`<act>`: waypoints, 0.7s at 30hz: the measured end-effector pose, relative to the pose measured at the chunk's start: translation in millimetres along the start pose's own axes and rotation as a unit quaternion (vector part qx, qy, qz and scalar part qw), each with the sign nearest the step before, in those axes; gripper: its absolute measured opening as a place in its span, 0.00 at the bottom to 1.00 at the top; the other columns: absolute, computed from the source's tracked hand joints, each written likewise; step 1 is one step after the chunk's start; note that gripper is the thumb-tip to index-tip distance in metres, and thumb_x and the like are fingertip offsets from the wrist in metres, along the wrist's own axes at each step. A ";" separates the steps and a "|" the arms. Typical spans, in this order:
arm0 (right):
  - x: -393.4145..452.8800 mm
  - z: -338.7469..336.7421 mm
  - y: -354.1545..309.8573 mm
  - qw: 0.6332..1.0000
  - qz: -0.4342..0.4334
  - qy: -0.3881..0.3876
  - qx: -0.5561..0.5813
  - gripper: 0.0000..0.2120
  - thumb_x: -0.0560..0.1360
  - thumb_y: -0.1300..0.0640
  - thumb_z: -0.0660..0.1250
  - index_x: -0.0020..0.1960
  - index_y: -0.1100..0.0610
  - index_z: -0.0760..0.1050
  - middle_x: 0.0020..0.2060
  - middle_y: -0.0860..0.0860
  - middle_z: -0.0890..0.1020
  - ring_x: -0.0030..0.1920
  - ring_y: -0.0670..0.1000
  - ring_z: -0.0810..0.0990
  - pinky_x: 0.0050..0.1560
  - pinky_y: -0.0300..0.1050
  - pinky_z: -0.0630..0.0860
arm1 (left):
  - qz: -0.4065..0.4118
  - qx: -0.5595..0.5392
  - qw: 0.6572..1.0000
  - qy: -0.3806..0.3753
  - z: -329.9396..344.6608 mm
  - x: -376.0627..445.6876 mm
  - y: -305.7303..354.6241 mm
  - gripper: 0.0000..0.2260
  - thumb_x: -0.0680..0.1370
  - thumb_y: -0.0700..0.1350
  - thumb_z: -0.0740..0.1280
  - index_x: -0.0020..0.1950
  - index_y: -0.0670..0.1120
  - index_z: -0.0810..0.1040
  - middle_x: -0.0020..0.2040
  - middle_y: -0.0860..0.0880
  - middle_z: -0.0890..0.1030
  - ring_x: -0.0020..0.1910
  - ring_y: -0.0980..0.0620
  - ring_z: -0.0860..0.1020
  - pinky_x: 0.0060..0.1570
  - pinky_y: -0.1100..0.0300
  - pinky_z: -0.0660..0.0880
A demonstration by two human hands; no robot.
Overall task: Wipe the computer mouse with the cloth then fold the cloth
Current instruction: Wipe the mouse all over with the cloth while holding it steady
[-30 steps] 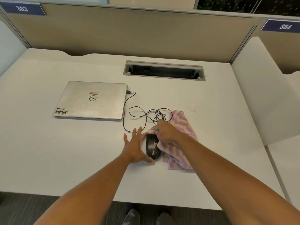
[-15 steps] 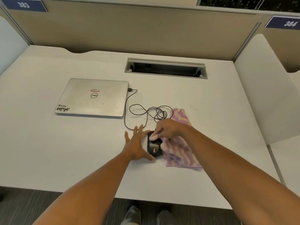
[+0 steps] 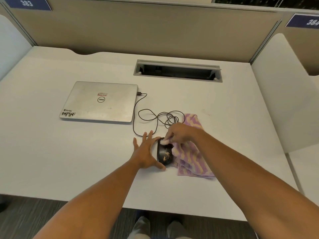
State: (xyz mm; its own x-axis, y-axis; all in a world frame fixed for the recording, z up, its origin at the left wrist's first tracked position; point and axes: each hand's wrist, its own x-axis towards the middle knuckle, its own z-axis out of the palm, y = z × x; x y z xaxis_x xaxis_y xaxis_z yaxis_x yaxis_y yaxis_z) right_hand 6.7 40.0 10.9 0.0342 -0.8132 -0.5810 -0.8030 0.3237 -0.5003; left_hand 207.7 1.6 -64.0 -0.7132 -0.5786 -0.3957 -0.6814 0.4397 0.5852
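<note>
A black wired computer mouse (image 3: 164, 155) lies on the white desk (image 3: 86, 161), with pale crumbs or dust on its near half. My left hand (image 3: 146, 150) lies flat beside the mouse's left side, fingers spread, thumb against its near end. My right hand (image 3: 179, 132) pinches a bunched corner of the purple-and-yellow striped cloth (image 3: 191, 161) and presses it on the mouse's far end. The remainder of the cloth lies crumpled to the right of the mouse, partly under my right forearm.
A shut silver laptop (image 3: 100, 101) lies at the left, with the mouse's black cable (image 3: 151, 116) plugged into it and coiled behind the mouse. A grey cable slot (image 3: 177, 70) is set in the desk's far side. Partition walls stand behind and to the right.
My right hand with the cloth corner has slid from the mouse's right side up over its far end. My left hand stays beside the mouse.
</note>
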 end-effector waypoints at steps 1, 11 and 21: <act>1.5 -0.9 0.3 0.999 0.006 0.045 0.012 0.11 0.75 0.59 0.69 0.56 0.55 0.83 0.53 0.53 0.85 0.54 0.51 0.80 0.53 0.44 0.76 | 0.000 0.000 1.000 -0.001 -0.1 0.0 -0.4 0.61 0.51 0.66 0.80 0.78 0.59 0.54 0.81 0.55 0.42 0.76 0.58 0.32 0.70 0.44 0.24; 13.2 31.7 -5.0 0.993 0.009 0.115 -0.031 0.14 0.74 0.68 0.63 0.57 0.63 0.81 0.54 0.62 0.81 0.55 0.61 0.79 0.52 0.50 0.77 | 0.006 -0.013 1.000 -0.002 0.0 0.4 -1.1 0.62 0.50 0.67 0.80 0.79 0.61 0.51 0.81 0.56 0.42 0.73 0.62 0.30 0.70 0.45 0.24; 5.2 11.9 -1.3 0.992 0.006 0.123 0.017 0.15 0.74 0.69 0.64 0.55 0.58 0.84 0.53 0.55 0.85 0.54 0.52 0.81 0.53 0.44 0.78 | -0.005 -0.002 1.000 -0.004 0.6 1.2 -1.5 0.62 0.50 0.67 0.80 0.78 0.60 0.54 0.81 0.55 0.42 0.77 0.57 0.33 0.70 0.45 0.24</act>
State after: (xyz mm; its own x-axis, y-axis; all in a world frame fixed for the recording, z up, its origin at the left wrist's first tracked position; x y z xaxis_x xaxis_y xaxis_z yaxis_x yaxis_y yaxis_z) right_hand 15.0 41.1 0.9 -0.1256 -0.9010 -0.4153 -0.7821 0.3475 -0.5173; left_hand 207.8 0.7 -65.8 -0.7077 -0.5778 -0.4066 -0.6878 0.4318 0.5836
